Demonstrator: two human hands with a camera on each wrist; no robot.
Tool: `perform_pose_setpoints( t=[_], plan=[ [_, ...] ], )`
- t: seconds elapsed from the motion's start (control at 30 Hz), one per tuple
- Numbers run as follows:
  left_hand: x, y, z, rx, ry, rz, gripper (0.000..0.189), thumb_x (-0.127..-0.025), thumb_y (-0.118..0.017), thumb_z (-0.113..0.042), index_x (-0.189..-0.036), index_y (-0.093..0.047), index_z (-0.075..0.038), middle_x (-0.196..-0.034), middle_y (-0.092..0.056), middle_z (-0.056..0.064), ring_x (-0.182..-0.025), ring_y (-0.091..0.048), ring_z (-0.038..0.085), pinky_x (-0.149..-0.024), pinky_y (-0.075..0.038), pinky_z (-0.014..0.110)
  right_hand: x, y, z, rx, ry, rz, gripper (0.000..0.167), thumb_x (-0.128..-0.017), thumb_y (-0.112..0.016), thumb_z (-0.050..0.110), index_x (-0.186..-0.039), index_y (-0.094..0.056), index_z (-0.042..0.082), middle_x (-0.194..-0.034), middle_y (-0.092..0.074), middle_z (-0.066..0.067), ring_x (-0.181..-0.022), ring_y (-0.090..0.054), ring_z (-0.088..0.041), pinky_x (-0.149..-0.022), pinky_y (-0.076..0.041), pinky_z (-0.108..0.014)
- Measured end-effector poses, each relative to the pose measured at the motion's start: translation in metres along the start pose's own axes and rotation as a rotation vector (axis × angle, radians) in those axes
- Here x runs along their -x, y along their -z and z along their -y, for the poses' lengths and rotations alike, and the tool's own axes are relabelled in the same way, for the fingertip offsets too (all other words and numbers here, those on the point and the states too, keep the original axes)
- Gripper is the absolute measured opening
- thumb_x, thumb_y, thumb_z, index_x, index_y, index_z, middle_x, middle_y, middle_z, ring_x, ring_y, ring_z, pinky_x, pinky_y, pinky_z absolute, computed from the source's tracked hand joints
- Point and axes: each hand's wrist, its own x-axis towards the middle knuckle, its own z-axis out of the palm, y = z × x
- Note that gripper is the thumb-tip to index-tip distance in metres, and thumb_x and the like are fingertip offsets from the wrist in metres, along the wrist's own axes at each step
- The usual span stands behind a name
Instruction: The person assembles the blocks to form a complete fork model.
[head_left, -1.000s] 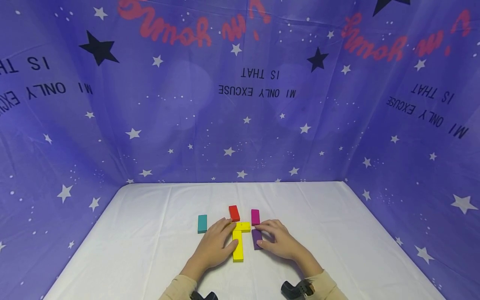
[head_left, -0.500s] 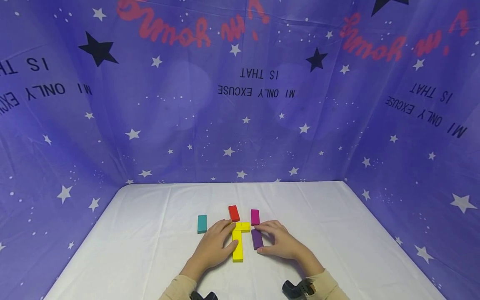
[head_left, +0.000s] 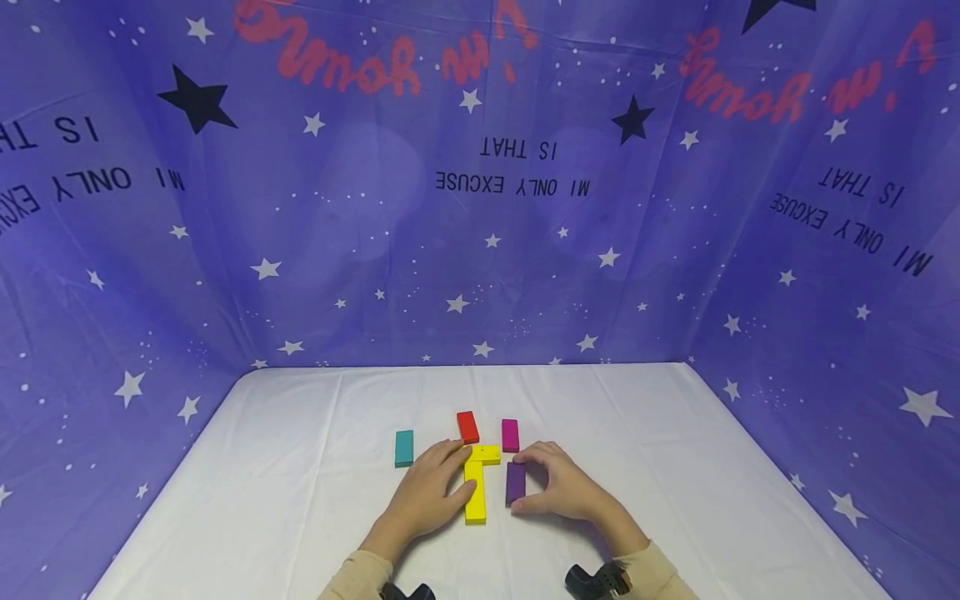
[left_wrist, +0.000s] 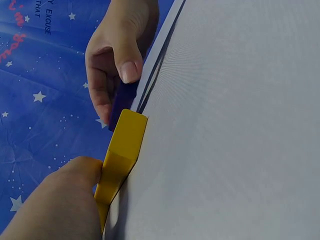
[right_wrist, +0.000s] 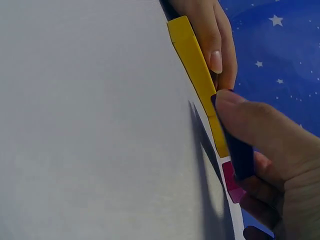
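My right hand (head_left: 558, 483) pinches a purple block (head_left: 515, 484) lengthwise, thumb at its near end and fingertips at its far end. In the right wrist view the purple block (right_wrist: 241, 155) hangs close over the cloth, its shadow beside it. Two yellow blocks lie together: a long one (head_left: 476, 500) pointing toward me and one set crosswise (head_left: 486, 454) at its far end. Over their left side rests my left hand (head_left: 429, 492), thumb against the long block and fingertips at the crosswise one. The left wrist view shows the yellow block's end (left_wrist: 129, 132) beside that thumb.
Beyond the crosswise block lies a red block (head_left: 468, 427), with a magenta block (head_left: 510, 435) to its right. A teal block (head_left: 404, 448) is left of my left hand. White cloth (head_left: 637, 417) covers the table; a starry purple curtain (head_left: 420, 250) surrounds it.
My right thumb has shifted from the purple block's side to its near end. The purple block has straightened and moved slightly toward me and right, away from the magenta block. My left hand stays put.
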Motion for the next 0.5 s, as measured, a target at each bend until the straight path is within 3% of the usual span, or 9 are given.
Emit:
perform_pose_setpoints(
  t=[0.27, 0.5],
  plan=[
    [0.0, 0.002, -0.001, 0.005, 0.014, 0.01, 0.057, -0.096, -0.054, -0.049, -0.146, -0.051, -0.02, -0.152, -0.048, -0.001, -0.142, -0.042, 0.024, -0.119, -0.035, 0.049, 0.006, 0.0, 0.019, 0.006, 0.056, 0.016, 0.064, -0.065, -0.084, 0.061, -0.116, -0.061, 0.032, -0.116, -0.057, 0.018, -0.117, -0.045, -0.008, -0.105, -0.044, -0.045],
    [0.0, 0.001, -0.001, 0.004, 0.013, 0.006, 0.057, -0.096, -0.055, -0.048, -0.146, -0.051, -0.02, -0.151, -0.049, -0.001, -0.142, -0.043, 0.024, -0.119, -0.036, 0.049, 0.013, -0.008, 0.033, -0.008, 0.084, 0.085, 0.062, -0.066, -0.083, 0.061, -0.118, -0.06, 0.037, -0.118, -0.056, 0.021, -0.119, -0.043, -0.006, -0.109, -0.043, -0.042]
  ],
)
